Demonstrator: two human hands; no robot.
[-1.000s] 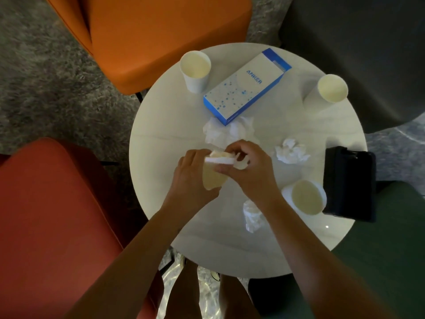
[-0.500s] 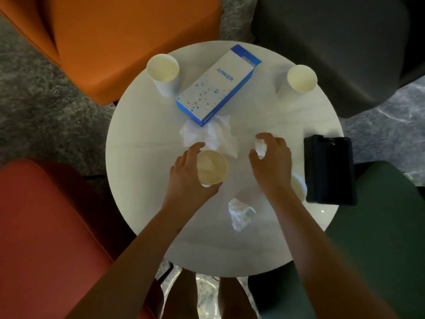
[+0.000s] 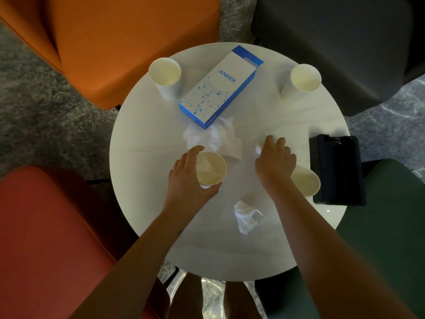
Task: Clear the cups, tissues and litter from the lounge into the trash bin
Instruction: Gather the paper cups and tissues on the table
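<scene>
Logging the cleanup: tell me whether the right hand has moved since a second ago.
Yes. The right hand left the paper cup held by the left hand and went right, toward the black case, onto a crumpled tissue.

One head-worn wide-angle view looks almost straight down onto the round table (image 3: 147, 203), close above it; the dim edges seem lens-bent.

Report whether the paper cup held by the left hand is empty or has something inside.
Not empty: the cream paper cup in the left hand shows a crumpled white tissue inside its open mouth.
</scene>
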